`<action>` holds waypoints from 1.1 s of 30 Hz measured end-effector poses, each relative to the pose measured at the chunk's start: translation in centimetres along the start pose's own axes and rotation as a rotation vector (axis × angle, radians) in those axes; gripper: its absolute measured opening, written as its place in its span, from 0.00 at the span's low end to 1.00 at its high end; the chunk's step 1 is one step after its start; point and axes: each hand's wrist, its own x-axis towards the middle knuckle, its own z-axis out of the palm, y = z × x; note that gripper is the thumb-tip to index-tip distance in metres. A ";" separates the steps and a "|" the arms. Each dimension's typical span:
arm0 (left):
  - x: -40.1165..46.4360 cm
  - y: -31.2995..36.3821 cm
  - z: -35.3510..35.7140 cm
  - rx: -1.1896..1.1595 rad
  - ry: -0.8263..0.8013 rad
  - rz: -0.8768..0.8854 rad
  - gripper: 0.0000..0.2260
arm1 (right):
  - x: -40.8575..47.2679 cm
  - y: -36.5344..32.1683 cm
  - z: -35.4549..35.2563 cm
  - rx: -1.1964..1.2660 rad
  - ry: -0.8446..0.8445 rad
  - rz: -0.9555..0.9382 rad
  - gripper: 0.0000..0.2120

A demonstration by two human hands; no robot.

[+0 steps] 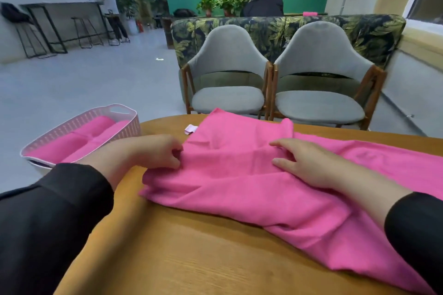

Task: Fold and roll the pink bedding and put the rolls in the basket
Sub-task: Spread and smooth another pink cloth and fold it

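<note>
A pink sheet of bedding lies loosely folded and creased across the wooden table, trailing off to the right. My left hand pinches its left edge with curled fingers. My right hand rests on the cloth's middle, fingers mostly straight, fingertips tucked at a fold. A small white label sticks out at the cloth's far left corner. To the left of the table stands a pale pink woven basket with pink rolls lying inside.
Two grey chairs stand just beyond the table's far edge, a leaf-patterned sofa back behind them. A person sits further back near potted plants; another stands at a counter at the far left. Open grey floor lies to the left.
</note>
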 end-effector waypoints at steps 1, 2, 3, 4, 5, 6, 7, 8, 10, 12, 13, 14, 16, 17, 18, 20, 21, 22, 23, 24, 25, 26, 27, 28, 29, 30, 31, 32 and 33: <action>0.1 -0.5 -0.4 0.010 0.071 0.009 0.08 | 0.4 -0.2 -0.1 -0.012 -0.005 0.003 0.20; 0.1 -0.6 -1.0 -0.044 0.189 0.027 0.07 | 0.8 -0.4 -0.2 -0.034 0.004 0.007 0.15; 0.2 -0.6 -1.7 -0.154 0.331 0.050 0.06 | 1.2 -0.4 -0.6 -0.032 0.048 0.001 0.09; 0.4 -0.4 -2.7 -0.278 0.481 0.073 0.05 | 1.5 -0.3 -1.2 -0.004 0.122 -0.003 0.11; 0.8 0.0 -3.8 -0.384 0.613 0.092 0.04 | 1.9 -0.1 -1.9 0.059 0.226 0.005 0.14; 1.4 0.5 -5.0 -0.461 0.709 0.110 0.04 | 2.2 0.1 -2.8 0.146 0.331 0.023 0.15; 2.3 0.9 -6.0 -0.505 0.768 0.117 0.04 | 2.7 0.4 -3.7 0.216 0.416 0.049 0.15; 3.5 1.3 -6.6 -0.534 0.798 0.113 0.05 | 3.1 0.8 -4.2 0.238 0.449 0.075 0.14; 6.7 2.0 -6.9 -0.633 0.797 0.091 0.06 | 4.0 1.7 -4.1 0.169 0.381 0.139 0.14; 9.9 2.6 -5.7 -0.743 0.699 0.074 0.08 | 4.5 2.9 -2.5 0.092 0.231 0.203 0.13; 11.4 2.7 -4.6 -0.737 0.633 0.071 0.09 | 4.6 3.5 -1.5 0.076 0.171 0.217 0.13; 12.6 2.8 -3.3 -0.682 0.572 0.070 0.10 | 4.6 3.9 -0.5 0.075 0.135 0.214 0.13; 14.2 2.7 -0.6 -0.561 0.468 0.075 0.10 | 4.7 4.6 0.7 0.097 0.131 0.186 0.13; 14.6 2.7 0.6 -0.545 0.437 0.086 0.09 | 4.7 4.6 0.9 0.114 0.135 0.169 0.13; 14.7 2.6 1.5 -0.553 0.432 0.098 0.08 | 4.8 4.6 0.9 0.129 0.128 0.150 0.13; 14.2 2.5 2.8 -0.563 0.493 0.096 0.08 | 4.8 4.3 0.9 0.147 0.086 0.100 0.12; 13.7 2.4 3.2 -0.558 0.534 0.088 0.09 | 4.9 4.2 0.9 0.151 0.070 0.079 0.11; 13.1 2.2 3.6 -0.552 0.571 0.074 0.09 | 4.9 4.1 1.0 0.151 0.053 0.059 0.11; 12.3 2.0 3.9 -0.544 0.602 0.055 0.09 | 5.0 4.0 1.1 0.143 0.038 0.040 0.11; 11.5 1.6 4.2 -0.536 0.623 0.032 0.09 | 5.0 3.8 1.3 0.128 0.026 0.016 0.12; 10.8 1.1 4.4 -0.527 0.635 0.010 0.09 | 5.1 3.7 1.5 0.112 0.018 -0.004 0.12; 10.2 0.5 4.7 -0.514 0.637 -0.013 0.08 | 5.1 3.5 1.7 0.102 0.016 -0.024 0.12; 9.7 0.0 4.8 -0.486 0.632 -0.034 0.07 | 5.2 3.3 1.9 0.098 0.018 -0.036 0.12; 9.4 -0.5 4.9 -0.452 0.616 -0.052 0.06 | 5.2 3.1 2.1 0.098 0.029 -0.046 0.11; 9.3 -0.9 4.7 -0.423 0.600 -0.063 0.06 | 5.2 3.0 2.2 0.095 0.047 -0.056 0.11; 9.4 -1.2 4.3 -0.417 0.590 -0.068 0.05 | 5.3 2.9 2.3 0.087 0.066 -0.066 0.11; 9.5 -1.5 3.8 -0.428 0.591 -0.074 0.06 | 5.4 2.8 2.4 0.077 0.083 -0.072 0.11; 9.8 -1.8 3.2 -0.445 0.608 -0.086 0.07 | 5.5 2.7 2.5 0.066 0.101 -0.073 0.11; 10.2 -2.0 2.4 -0.452 0.638 -0.097 0.07 | 5.7 2.6 2.5 0.060 0.118 -0.064 0.12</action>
